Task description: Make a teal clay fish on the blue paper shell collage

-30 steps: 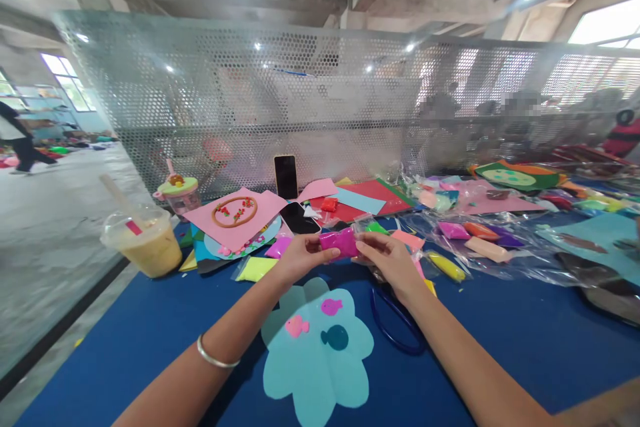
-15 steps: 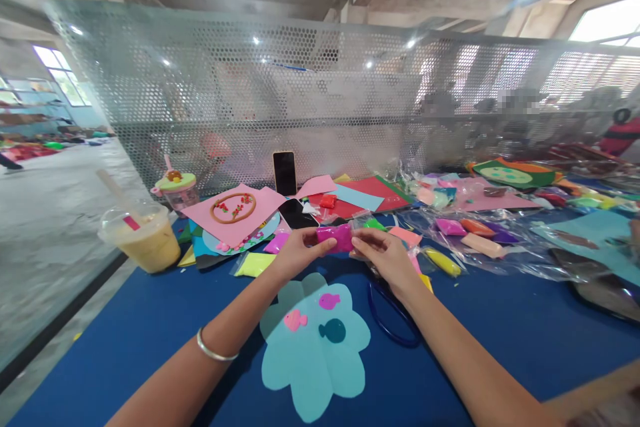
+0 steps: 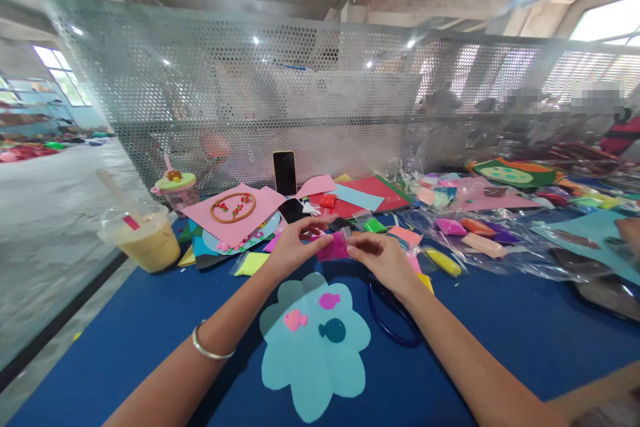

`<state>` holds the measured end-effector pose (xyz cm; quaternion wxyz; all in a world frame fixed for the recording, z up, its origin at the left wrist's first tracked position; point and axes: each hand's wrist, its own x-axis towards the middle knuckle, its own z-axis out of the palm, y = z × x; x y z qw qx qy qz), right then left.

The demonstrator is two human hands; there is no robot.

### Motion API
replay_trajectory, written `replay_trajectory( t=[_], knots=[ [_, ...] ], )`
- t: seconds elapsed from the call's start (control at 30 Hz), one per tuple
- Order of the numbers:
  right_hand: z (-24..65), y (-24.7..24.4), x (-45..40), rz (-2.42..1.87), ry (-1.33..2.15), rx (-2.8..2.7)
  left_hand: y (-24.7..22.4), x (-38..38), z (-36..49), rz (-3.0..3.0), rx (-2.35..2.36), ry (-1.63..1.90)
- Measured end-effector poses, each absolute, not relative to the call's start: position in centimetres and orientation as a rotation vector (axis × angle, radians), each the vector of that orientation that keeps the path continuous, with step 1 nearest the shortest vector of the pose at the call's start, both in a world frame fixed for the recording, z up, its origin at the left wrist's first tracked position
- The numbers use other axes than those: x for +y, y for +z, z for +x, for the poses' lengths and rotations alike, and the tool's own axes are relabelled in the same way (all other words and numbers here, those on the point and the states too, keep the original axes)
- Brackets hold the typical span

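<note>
Both of my hands are raised over the far side of a light-blue flower-shaped paper (image 3: 315,373). My left hand (image 3: 295,250) pinches the left side of a small clear packet of magenta modelling clay (image 3: 332,249). At the packet's upper right corner, the fingers of my right hand (image 3: 384,259) are closed on the plastic. Three clay fish lie on the paper: a pink fish (image 3: 295,320), a purple fish (image 3: 329,301) and a dark teal fish (image 3: 336,330). A dark blue loop (image 3: 393,323) rests on the table below my right hand.
A plastic cup of yellowish drink (image 3: 140,240) stands at the left edge. Behind are a propped phone (image 3: 285,173) and a pink sheet (image 3: 240,230) with a brown clay oval. Several clay packets (image 3: 480,227) lie at right, near another person's hand (image 3: 629,232).
My left fingers have shifted and spread a little on the packet, which is now tilted with its plastic edge showing by my right fingers. Another person's hand reaches further in at right.
</note>
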<state>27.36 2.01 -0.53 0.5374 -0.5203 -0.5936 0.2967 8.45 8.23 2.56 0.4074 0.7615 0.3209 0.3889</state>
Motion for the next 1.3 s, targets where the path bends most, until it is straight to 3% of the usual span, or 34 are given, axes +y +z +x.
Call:
replay_trajectory(
  t=[0.63, 1.3],
  knots=[
    [26.2, -0.2, 1.3, -1.305, 0.427, -1.612, 2.9, 7.0, 8.7, 2.174, 0.81, 0.962],
    [26.3, -0.8, 1.9, -1.314, 0.607, -1.572, 2.5, 7.4, 8.9, 2.057, 0.815, 0.97]
  ],
)
